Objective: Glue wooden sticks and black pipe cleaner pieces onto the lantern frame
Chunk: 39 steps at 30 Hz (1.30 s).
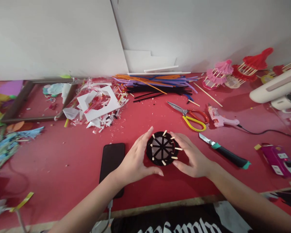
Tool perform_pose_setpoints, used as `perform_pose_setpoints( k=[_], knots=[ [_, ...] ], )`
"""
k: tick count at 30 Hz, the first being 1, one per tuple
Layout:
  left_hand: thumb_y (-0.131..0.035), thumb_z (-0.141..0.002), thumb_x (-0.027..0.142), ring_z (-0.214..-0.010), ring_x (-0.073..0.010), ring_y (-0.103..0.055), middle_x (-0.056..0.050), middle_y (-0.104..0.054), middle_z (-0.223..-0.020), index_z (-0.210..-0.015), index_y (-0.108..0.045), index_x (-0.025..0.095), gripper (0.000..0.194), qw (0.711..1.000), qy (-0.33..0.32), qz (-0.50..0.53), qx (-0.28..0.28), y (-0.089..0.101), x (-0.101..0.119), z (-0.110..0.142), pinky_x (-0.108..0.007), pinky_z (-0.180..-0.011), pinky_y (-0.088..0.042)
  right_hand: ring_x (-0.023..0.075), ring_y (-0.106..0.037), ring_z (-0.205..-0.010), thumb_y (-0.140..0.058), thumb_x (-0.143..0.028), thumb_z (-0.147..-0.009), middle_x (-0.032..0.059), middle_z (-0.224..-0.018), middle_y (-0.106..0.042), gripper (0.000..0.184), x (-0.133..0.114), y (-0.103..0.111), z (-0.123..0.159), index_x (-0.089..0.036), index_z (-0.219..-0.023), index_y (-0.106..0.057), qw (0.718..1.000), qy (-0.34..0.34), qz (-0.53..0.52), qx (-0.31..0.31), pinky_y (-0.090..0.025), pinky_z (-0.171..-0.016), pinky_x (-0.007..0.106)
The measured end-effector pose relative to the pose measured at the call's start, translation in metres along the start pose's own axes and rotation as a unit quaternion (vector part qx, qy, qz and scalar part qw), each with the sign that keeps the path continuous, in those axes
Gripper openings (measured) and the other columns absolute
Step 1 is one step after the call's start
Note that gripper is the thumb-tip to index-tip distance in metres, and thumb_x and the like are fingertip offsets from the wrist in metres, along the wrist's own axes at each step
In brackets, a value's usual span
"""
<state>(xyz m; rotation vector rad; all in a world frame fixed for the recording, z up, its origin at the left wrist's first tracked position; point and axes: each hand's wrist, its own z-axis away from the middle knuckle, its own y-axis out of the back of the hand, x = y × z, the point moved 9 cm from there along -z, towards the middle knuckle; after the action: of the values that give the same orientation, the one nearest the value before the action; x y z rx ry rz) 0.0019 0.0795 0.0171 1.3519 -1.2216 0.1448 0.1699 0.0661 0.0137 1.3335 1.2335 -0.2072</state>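
A black, fuzzy round craft piece [162, 147] with crossed black spokes and several short pale sticks standing up around its rim lies on the red table in front of me. My left hand [137, 157] is curved beside its left edge, fingers stretched and thumb apart below it. On the other side, my right hand [192, 155] grips the right edge between fingers and thumb, close to the sticks. Beneath my left wrist is a black phone [112, 157], partly covered, with a white cable. The fingertips of my right hand are partly hidden by the rim.
Scissors [188, 116], a pink glue gun [220, 118] and a utility knife [224, 153] lie to the right. Pipe cleaners [157, 84] and white scraps [99, 106] are at the back. Small pink and red stick-built models [219, 75] stand back right. A wooden frame [19, 100] lies left.
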Motion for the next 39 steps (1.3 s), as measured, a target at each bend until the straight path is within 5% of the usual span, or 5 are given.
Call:
perform_pose_setpoints(
  k=[12,18,25,32,39],
  knots=[
    [-0.073,-0.077,0.019,-0.130,-0.0343,-0.059,-0.024,-0.055,-0.140,-0.158,-0.006,0.021,0.106,0.992,0.112,-0.001,0.050,0.023,-0.040,0.000,-0.053,-0.103,-0.052,0.0277,-0.048,-0.136,-0.053,-0.011,-0.081,0.0153,-0.145,-0.053,0.075,0.015,0.024,-0.043,-0.018,-0.153,-0.033,0.987,0.023,0.157,0.007,-0.045,-0.112,0.049],
    [-0.075,-0.076,0.031,-0.121,-0.0331,-0.066,-0.019,-0.063,-0.129,-0.156,-0.015,0.018,0.101,0.971,0.185,-0.032,0.149,0.068,-0.083,0.006,-0.052,-0.100,-0.054,0.0278,-0.065,-0.103,-0.048,-0.014,-0.090,0.0123,-0.106,-0.073,0.030,0.080,0.091,-0.111,-0.017,-0.110,-0.070,0.958,-0.027,0.264,0.109,-0.052,-0.095,0.047],
    [-0.080,-0.073,0.032,-0.124,-0.0354,-0.064,-0.022,-0.062,-0.132,-0.154,-0.017,0.017,0.104,0.955,0.184,-0.077,0.221,0.092,-0.100,0.019,-0.054,-0.099,-0.055,0.0304,-0.060,-0.106,-0.058,-0.010,-0.084,0.0131,-0.108,-0.071,0.028,0.133,0.091,-0.180,-0.017,-0.106,-0.075,0.949,-0.039,0.301,0.091,-0.049,-0.096,0.046],
    [-0.082,-0.075,0.033,-0.140,-0.0400,-0.048,-0.026,-0.052,-0.144,-0.156,-0.007,0.021,0.111,0.949,0.167,-0.144,0.225,0.103,-0.094,0.029,-0.064,-0.110,-0.042,0.0257,-0.065,-0.100,-0.059,-0.013,-0.087,0.0081,-0.101,-0.075,0.022,0.143,0.096,-0.191,-0.022,-0.091,-0.078,0.958,-0.027,0.272,0.089,-0.050,-0.096,0.042],
    [-0.078,-0.078,0.030,-0.152,-0.0420,-0.020,-0.018,-0.003,-0.161,-0.154,0.000,0.029,0.109,0.933,0.091,-0.192,0.291,0.112,-0.030,0.061,-0.067,-0.117,-0.033,0.0244,-0.072,-0.094,-0.056,-0.025,-0.092,0.0088,-0.099,-0.077,0.019,0.122,0.142,-0.139,-0.020,-0.099,-0.072,0.950,-0.063,0.230,0.201,-0.056,-0.087,0.040]
  ],
)
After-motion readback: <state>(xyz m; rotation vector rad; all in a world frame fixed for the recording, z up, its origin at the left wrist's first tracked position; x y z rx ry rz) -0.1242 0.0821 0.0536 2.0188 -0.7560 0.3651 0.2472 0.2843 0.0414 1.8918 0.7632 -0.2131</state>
